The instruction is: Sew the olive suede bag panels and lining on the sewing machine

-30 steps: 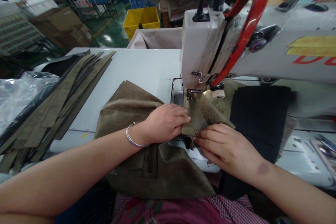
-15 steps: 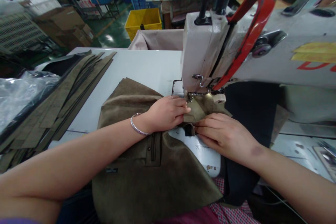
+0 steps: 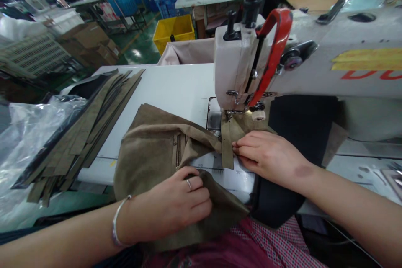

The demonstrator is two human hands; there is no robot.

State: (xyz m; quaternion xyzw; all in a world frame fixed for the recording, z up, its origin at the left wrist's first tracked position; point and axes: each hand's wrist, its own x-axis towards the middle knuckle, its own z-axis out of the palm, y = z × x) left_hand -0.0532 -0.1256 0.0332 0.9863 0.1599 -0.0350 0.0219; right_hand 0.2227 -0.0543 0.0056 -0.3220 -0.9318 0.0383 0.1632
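A sewing machine (image 3: 240, 63) with a red lever holds olive suede-like fabric under its presser foot (image 3: 229, 115). From the foot an olive strip (image 3: 226, 146) hangs toward me. My right hand (image 3: 268, 153) pinches the fabric just right of the strip, thumb and fingers closed at its edge. The larger olive panel (image 3: 147, 157), with a short zipper (image 3: 179, 150), spreads over the table and my lap. My left hand (image 3: 180, 201) lies on the panel's near part, fingers curled and closed on the cloth; its fingertips are partly hidden.
Several cut olive strips (image 3: 94, 121) lie stacked on the left of the white table (image 3: 163, 79), beside clear plastic wrap (image 3: 40, 130). Dark fabric (image 3: 292, 134) hangs under the machine arm. A yellow crate (image 3: 174, 31) stands behind the table.
My left hand has drawn back from the presser foot toward me, pulling the panel's near part into folds. The strip now hangs straight. My right hand has barely moved.
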